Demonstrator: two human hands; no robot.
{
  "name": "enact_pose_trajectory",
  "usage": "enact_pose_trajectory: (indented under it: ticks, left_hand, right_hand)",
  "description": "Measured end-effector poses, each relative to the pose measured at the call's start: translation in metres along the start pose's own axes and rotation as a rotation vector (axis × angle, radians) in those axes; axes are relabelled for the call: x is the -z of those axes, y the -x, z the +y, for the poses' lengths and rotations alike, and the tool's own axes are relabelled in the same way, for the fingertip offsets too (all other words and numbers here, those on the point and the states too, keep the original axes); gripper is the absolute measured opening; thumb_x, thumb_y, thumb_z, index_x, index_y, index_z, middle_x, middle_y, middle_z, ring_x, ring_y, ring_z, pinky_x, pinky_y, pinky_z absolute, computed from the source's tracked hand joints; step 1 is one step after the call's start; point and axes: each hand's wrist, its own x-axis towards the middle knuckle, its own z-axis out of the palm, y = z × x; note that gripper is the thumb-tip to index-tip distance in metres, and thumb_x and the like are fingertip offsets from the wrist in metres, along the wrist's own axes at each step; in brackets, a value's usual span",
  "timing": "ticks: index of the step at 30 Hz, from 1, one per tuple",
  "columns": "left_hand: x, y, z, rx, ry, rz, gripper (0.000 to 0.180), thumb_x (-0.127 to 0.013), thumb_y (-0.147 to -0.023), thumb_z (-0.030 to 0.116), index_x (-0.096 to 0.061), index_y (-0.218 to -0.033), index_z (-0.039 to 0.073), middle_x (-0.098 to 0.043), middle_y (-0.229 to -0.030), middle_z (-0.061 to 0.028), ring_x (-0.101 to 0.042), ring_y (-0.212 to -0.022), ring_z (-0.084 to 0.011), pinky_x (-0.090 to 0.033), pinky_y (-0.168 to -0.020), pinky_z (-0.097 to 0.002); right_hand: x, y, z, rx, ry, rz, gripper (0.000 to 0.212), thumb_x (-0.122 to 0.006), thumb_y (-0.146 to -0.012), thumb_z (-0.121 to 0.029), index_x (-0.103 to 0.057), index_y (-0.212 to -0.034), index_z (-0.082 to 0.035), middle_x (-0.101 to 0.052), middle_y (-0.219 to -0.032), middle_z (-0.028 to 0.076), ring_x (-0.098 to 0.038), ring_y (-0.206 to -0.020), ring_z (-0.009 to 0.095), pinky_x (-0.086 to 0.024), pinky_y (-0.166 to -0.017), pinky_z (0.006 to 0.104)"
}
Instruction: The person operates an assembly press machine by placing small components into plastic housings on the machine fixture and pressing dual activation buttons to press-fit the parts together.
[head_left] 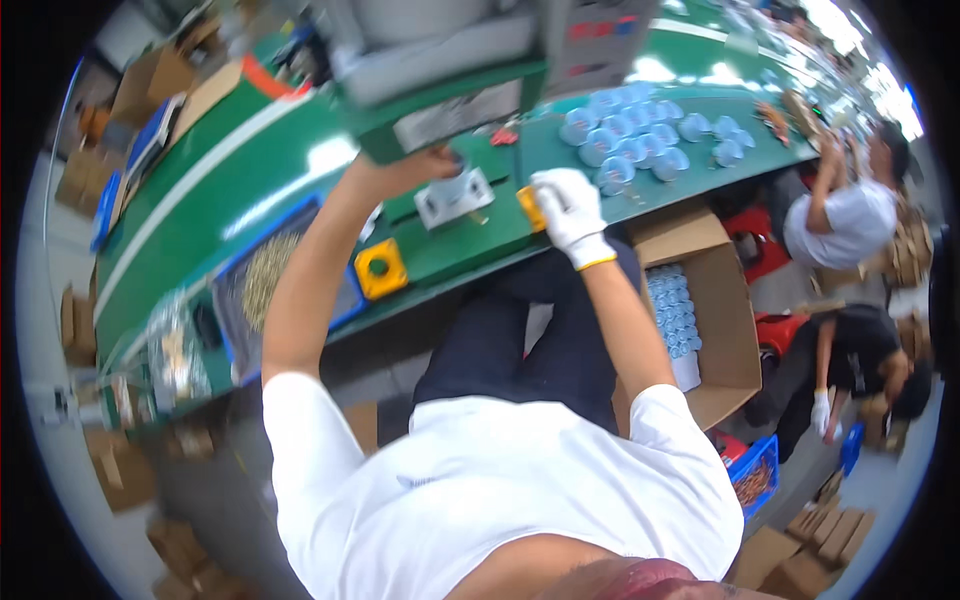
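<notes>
We seem to be loading the block [453, 202] beside our left hand [418, 170], grip unclear; our right hand [570, 208] curls against a yellow box [529, 209]. Next likely calls for alignment.

**Illumination and Optical Condition**

Bright light is clipping to white at 2 o'clock. Glare is forming pale patches on the green tabletop [270, 165] toward 10 and 1 o'clock. The white shirt [520, 480] at 6 o'clock is reading brightly, with soft fold shading. Shadow is dimming the floor [240, 510] toward 8 o'clock. The machine [440, 60] at 12 o'clock is showing marked blur. Fisheye distortion is bowing straight edges near the rim; black vignetting is enclosing the view.
</notes>
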Motion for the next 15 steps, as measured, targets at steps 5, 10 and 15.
enact_pose_trajectory:
  ticks: [5, 10, 15]
  left_hand:
    - [0.019, 0.011, 0.051, -0.019, -0.244, 0.005, 0.03, -0.09, -0.084, 0.026, -0.082, -0.101, 0.002, -0.082, -0.095, -0.0094, -0.075, -0.085, -0.0221, -0.059, -0.079, -0.0357]
    - [0.023, 0.035, 0.018, -0.074, 0.023, 0.154, 0.04, -0.088, -0.089, 0.026, -0.08, -0.121, 0.004, -0.083, -0.109, -0.0121, -0.078, -0.094, -0.0243, -0.06, -0.087, -0.037]
    - [-0.034, 0.167, -0.038, 0.077, -0.126, 0.494, 0.033, -0.087, -0.092, 0.022, -0.083, -0.12, 0.006, -0.079, -0.112, -0.0124, -0.074, -0.091, -0.0253, -0.059, -0.085, -0.0359]
  right_hand:
    - [-0.006, -0.003, 0.003, -0.029, -0.088, -0.029, 0.011, -0.072, -0.093, -0.01, -0.079, -0.097, -0.002, -0.08, -0.106, 0.015, -0.075, -0.103, 0.033, -0.058, -0.094, 0.0427]
    - [-0.007, 0.002, -0.002, -0.05, -0.105, -0.053, 0.015, -0.073, -0.093, -0.009, -0.079, -0.103, -0.001, -0.08, -0.113, 0.016, -0.074, -0.109, 0.034, -0.058, -0.099, 0.0423]
    - [0.003, 0.004, -0.004, 0.066, -0.067, -0.028, 0.015, -0.072, -0.093, -0.008, -0.08, -0.103, 0.001, -0.08, -0.11, 0.018, -0.076, -0.114, 0.037, -0.057, -0.105, 0.0434]
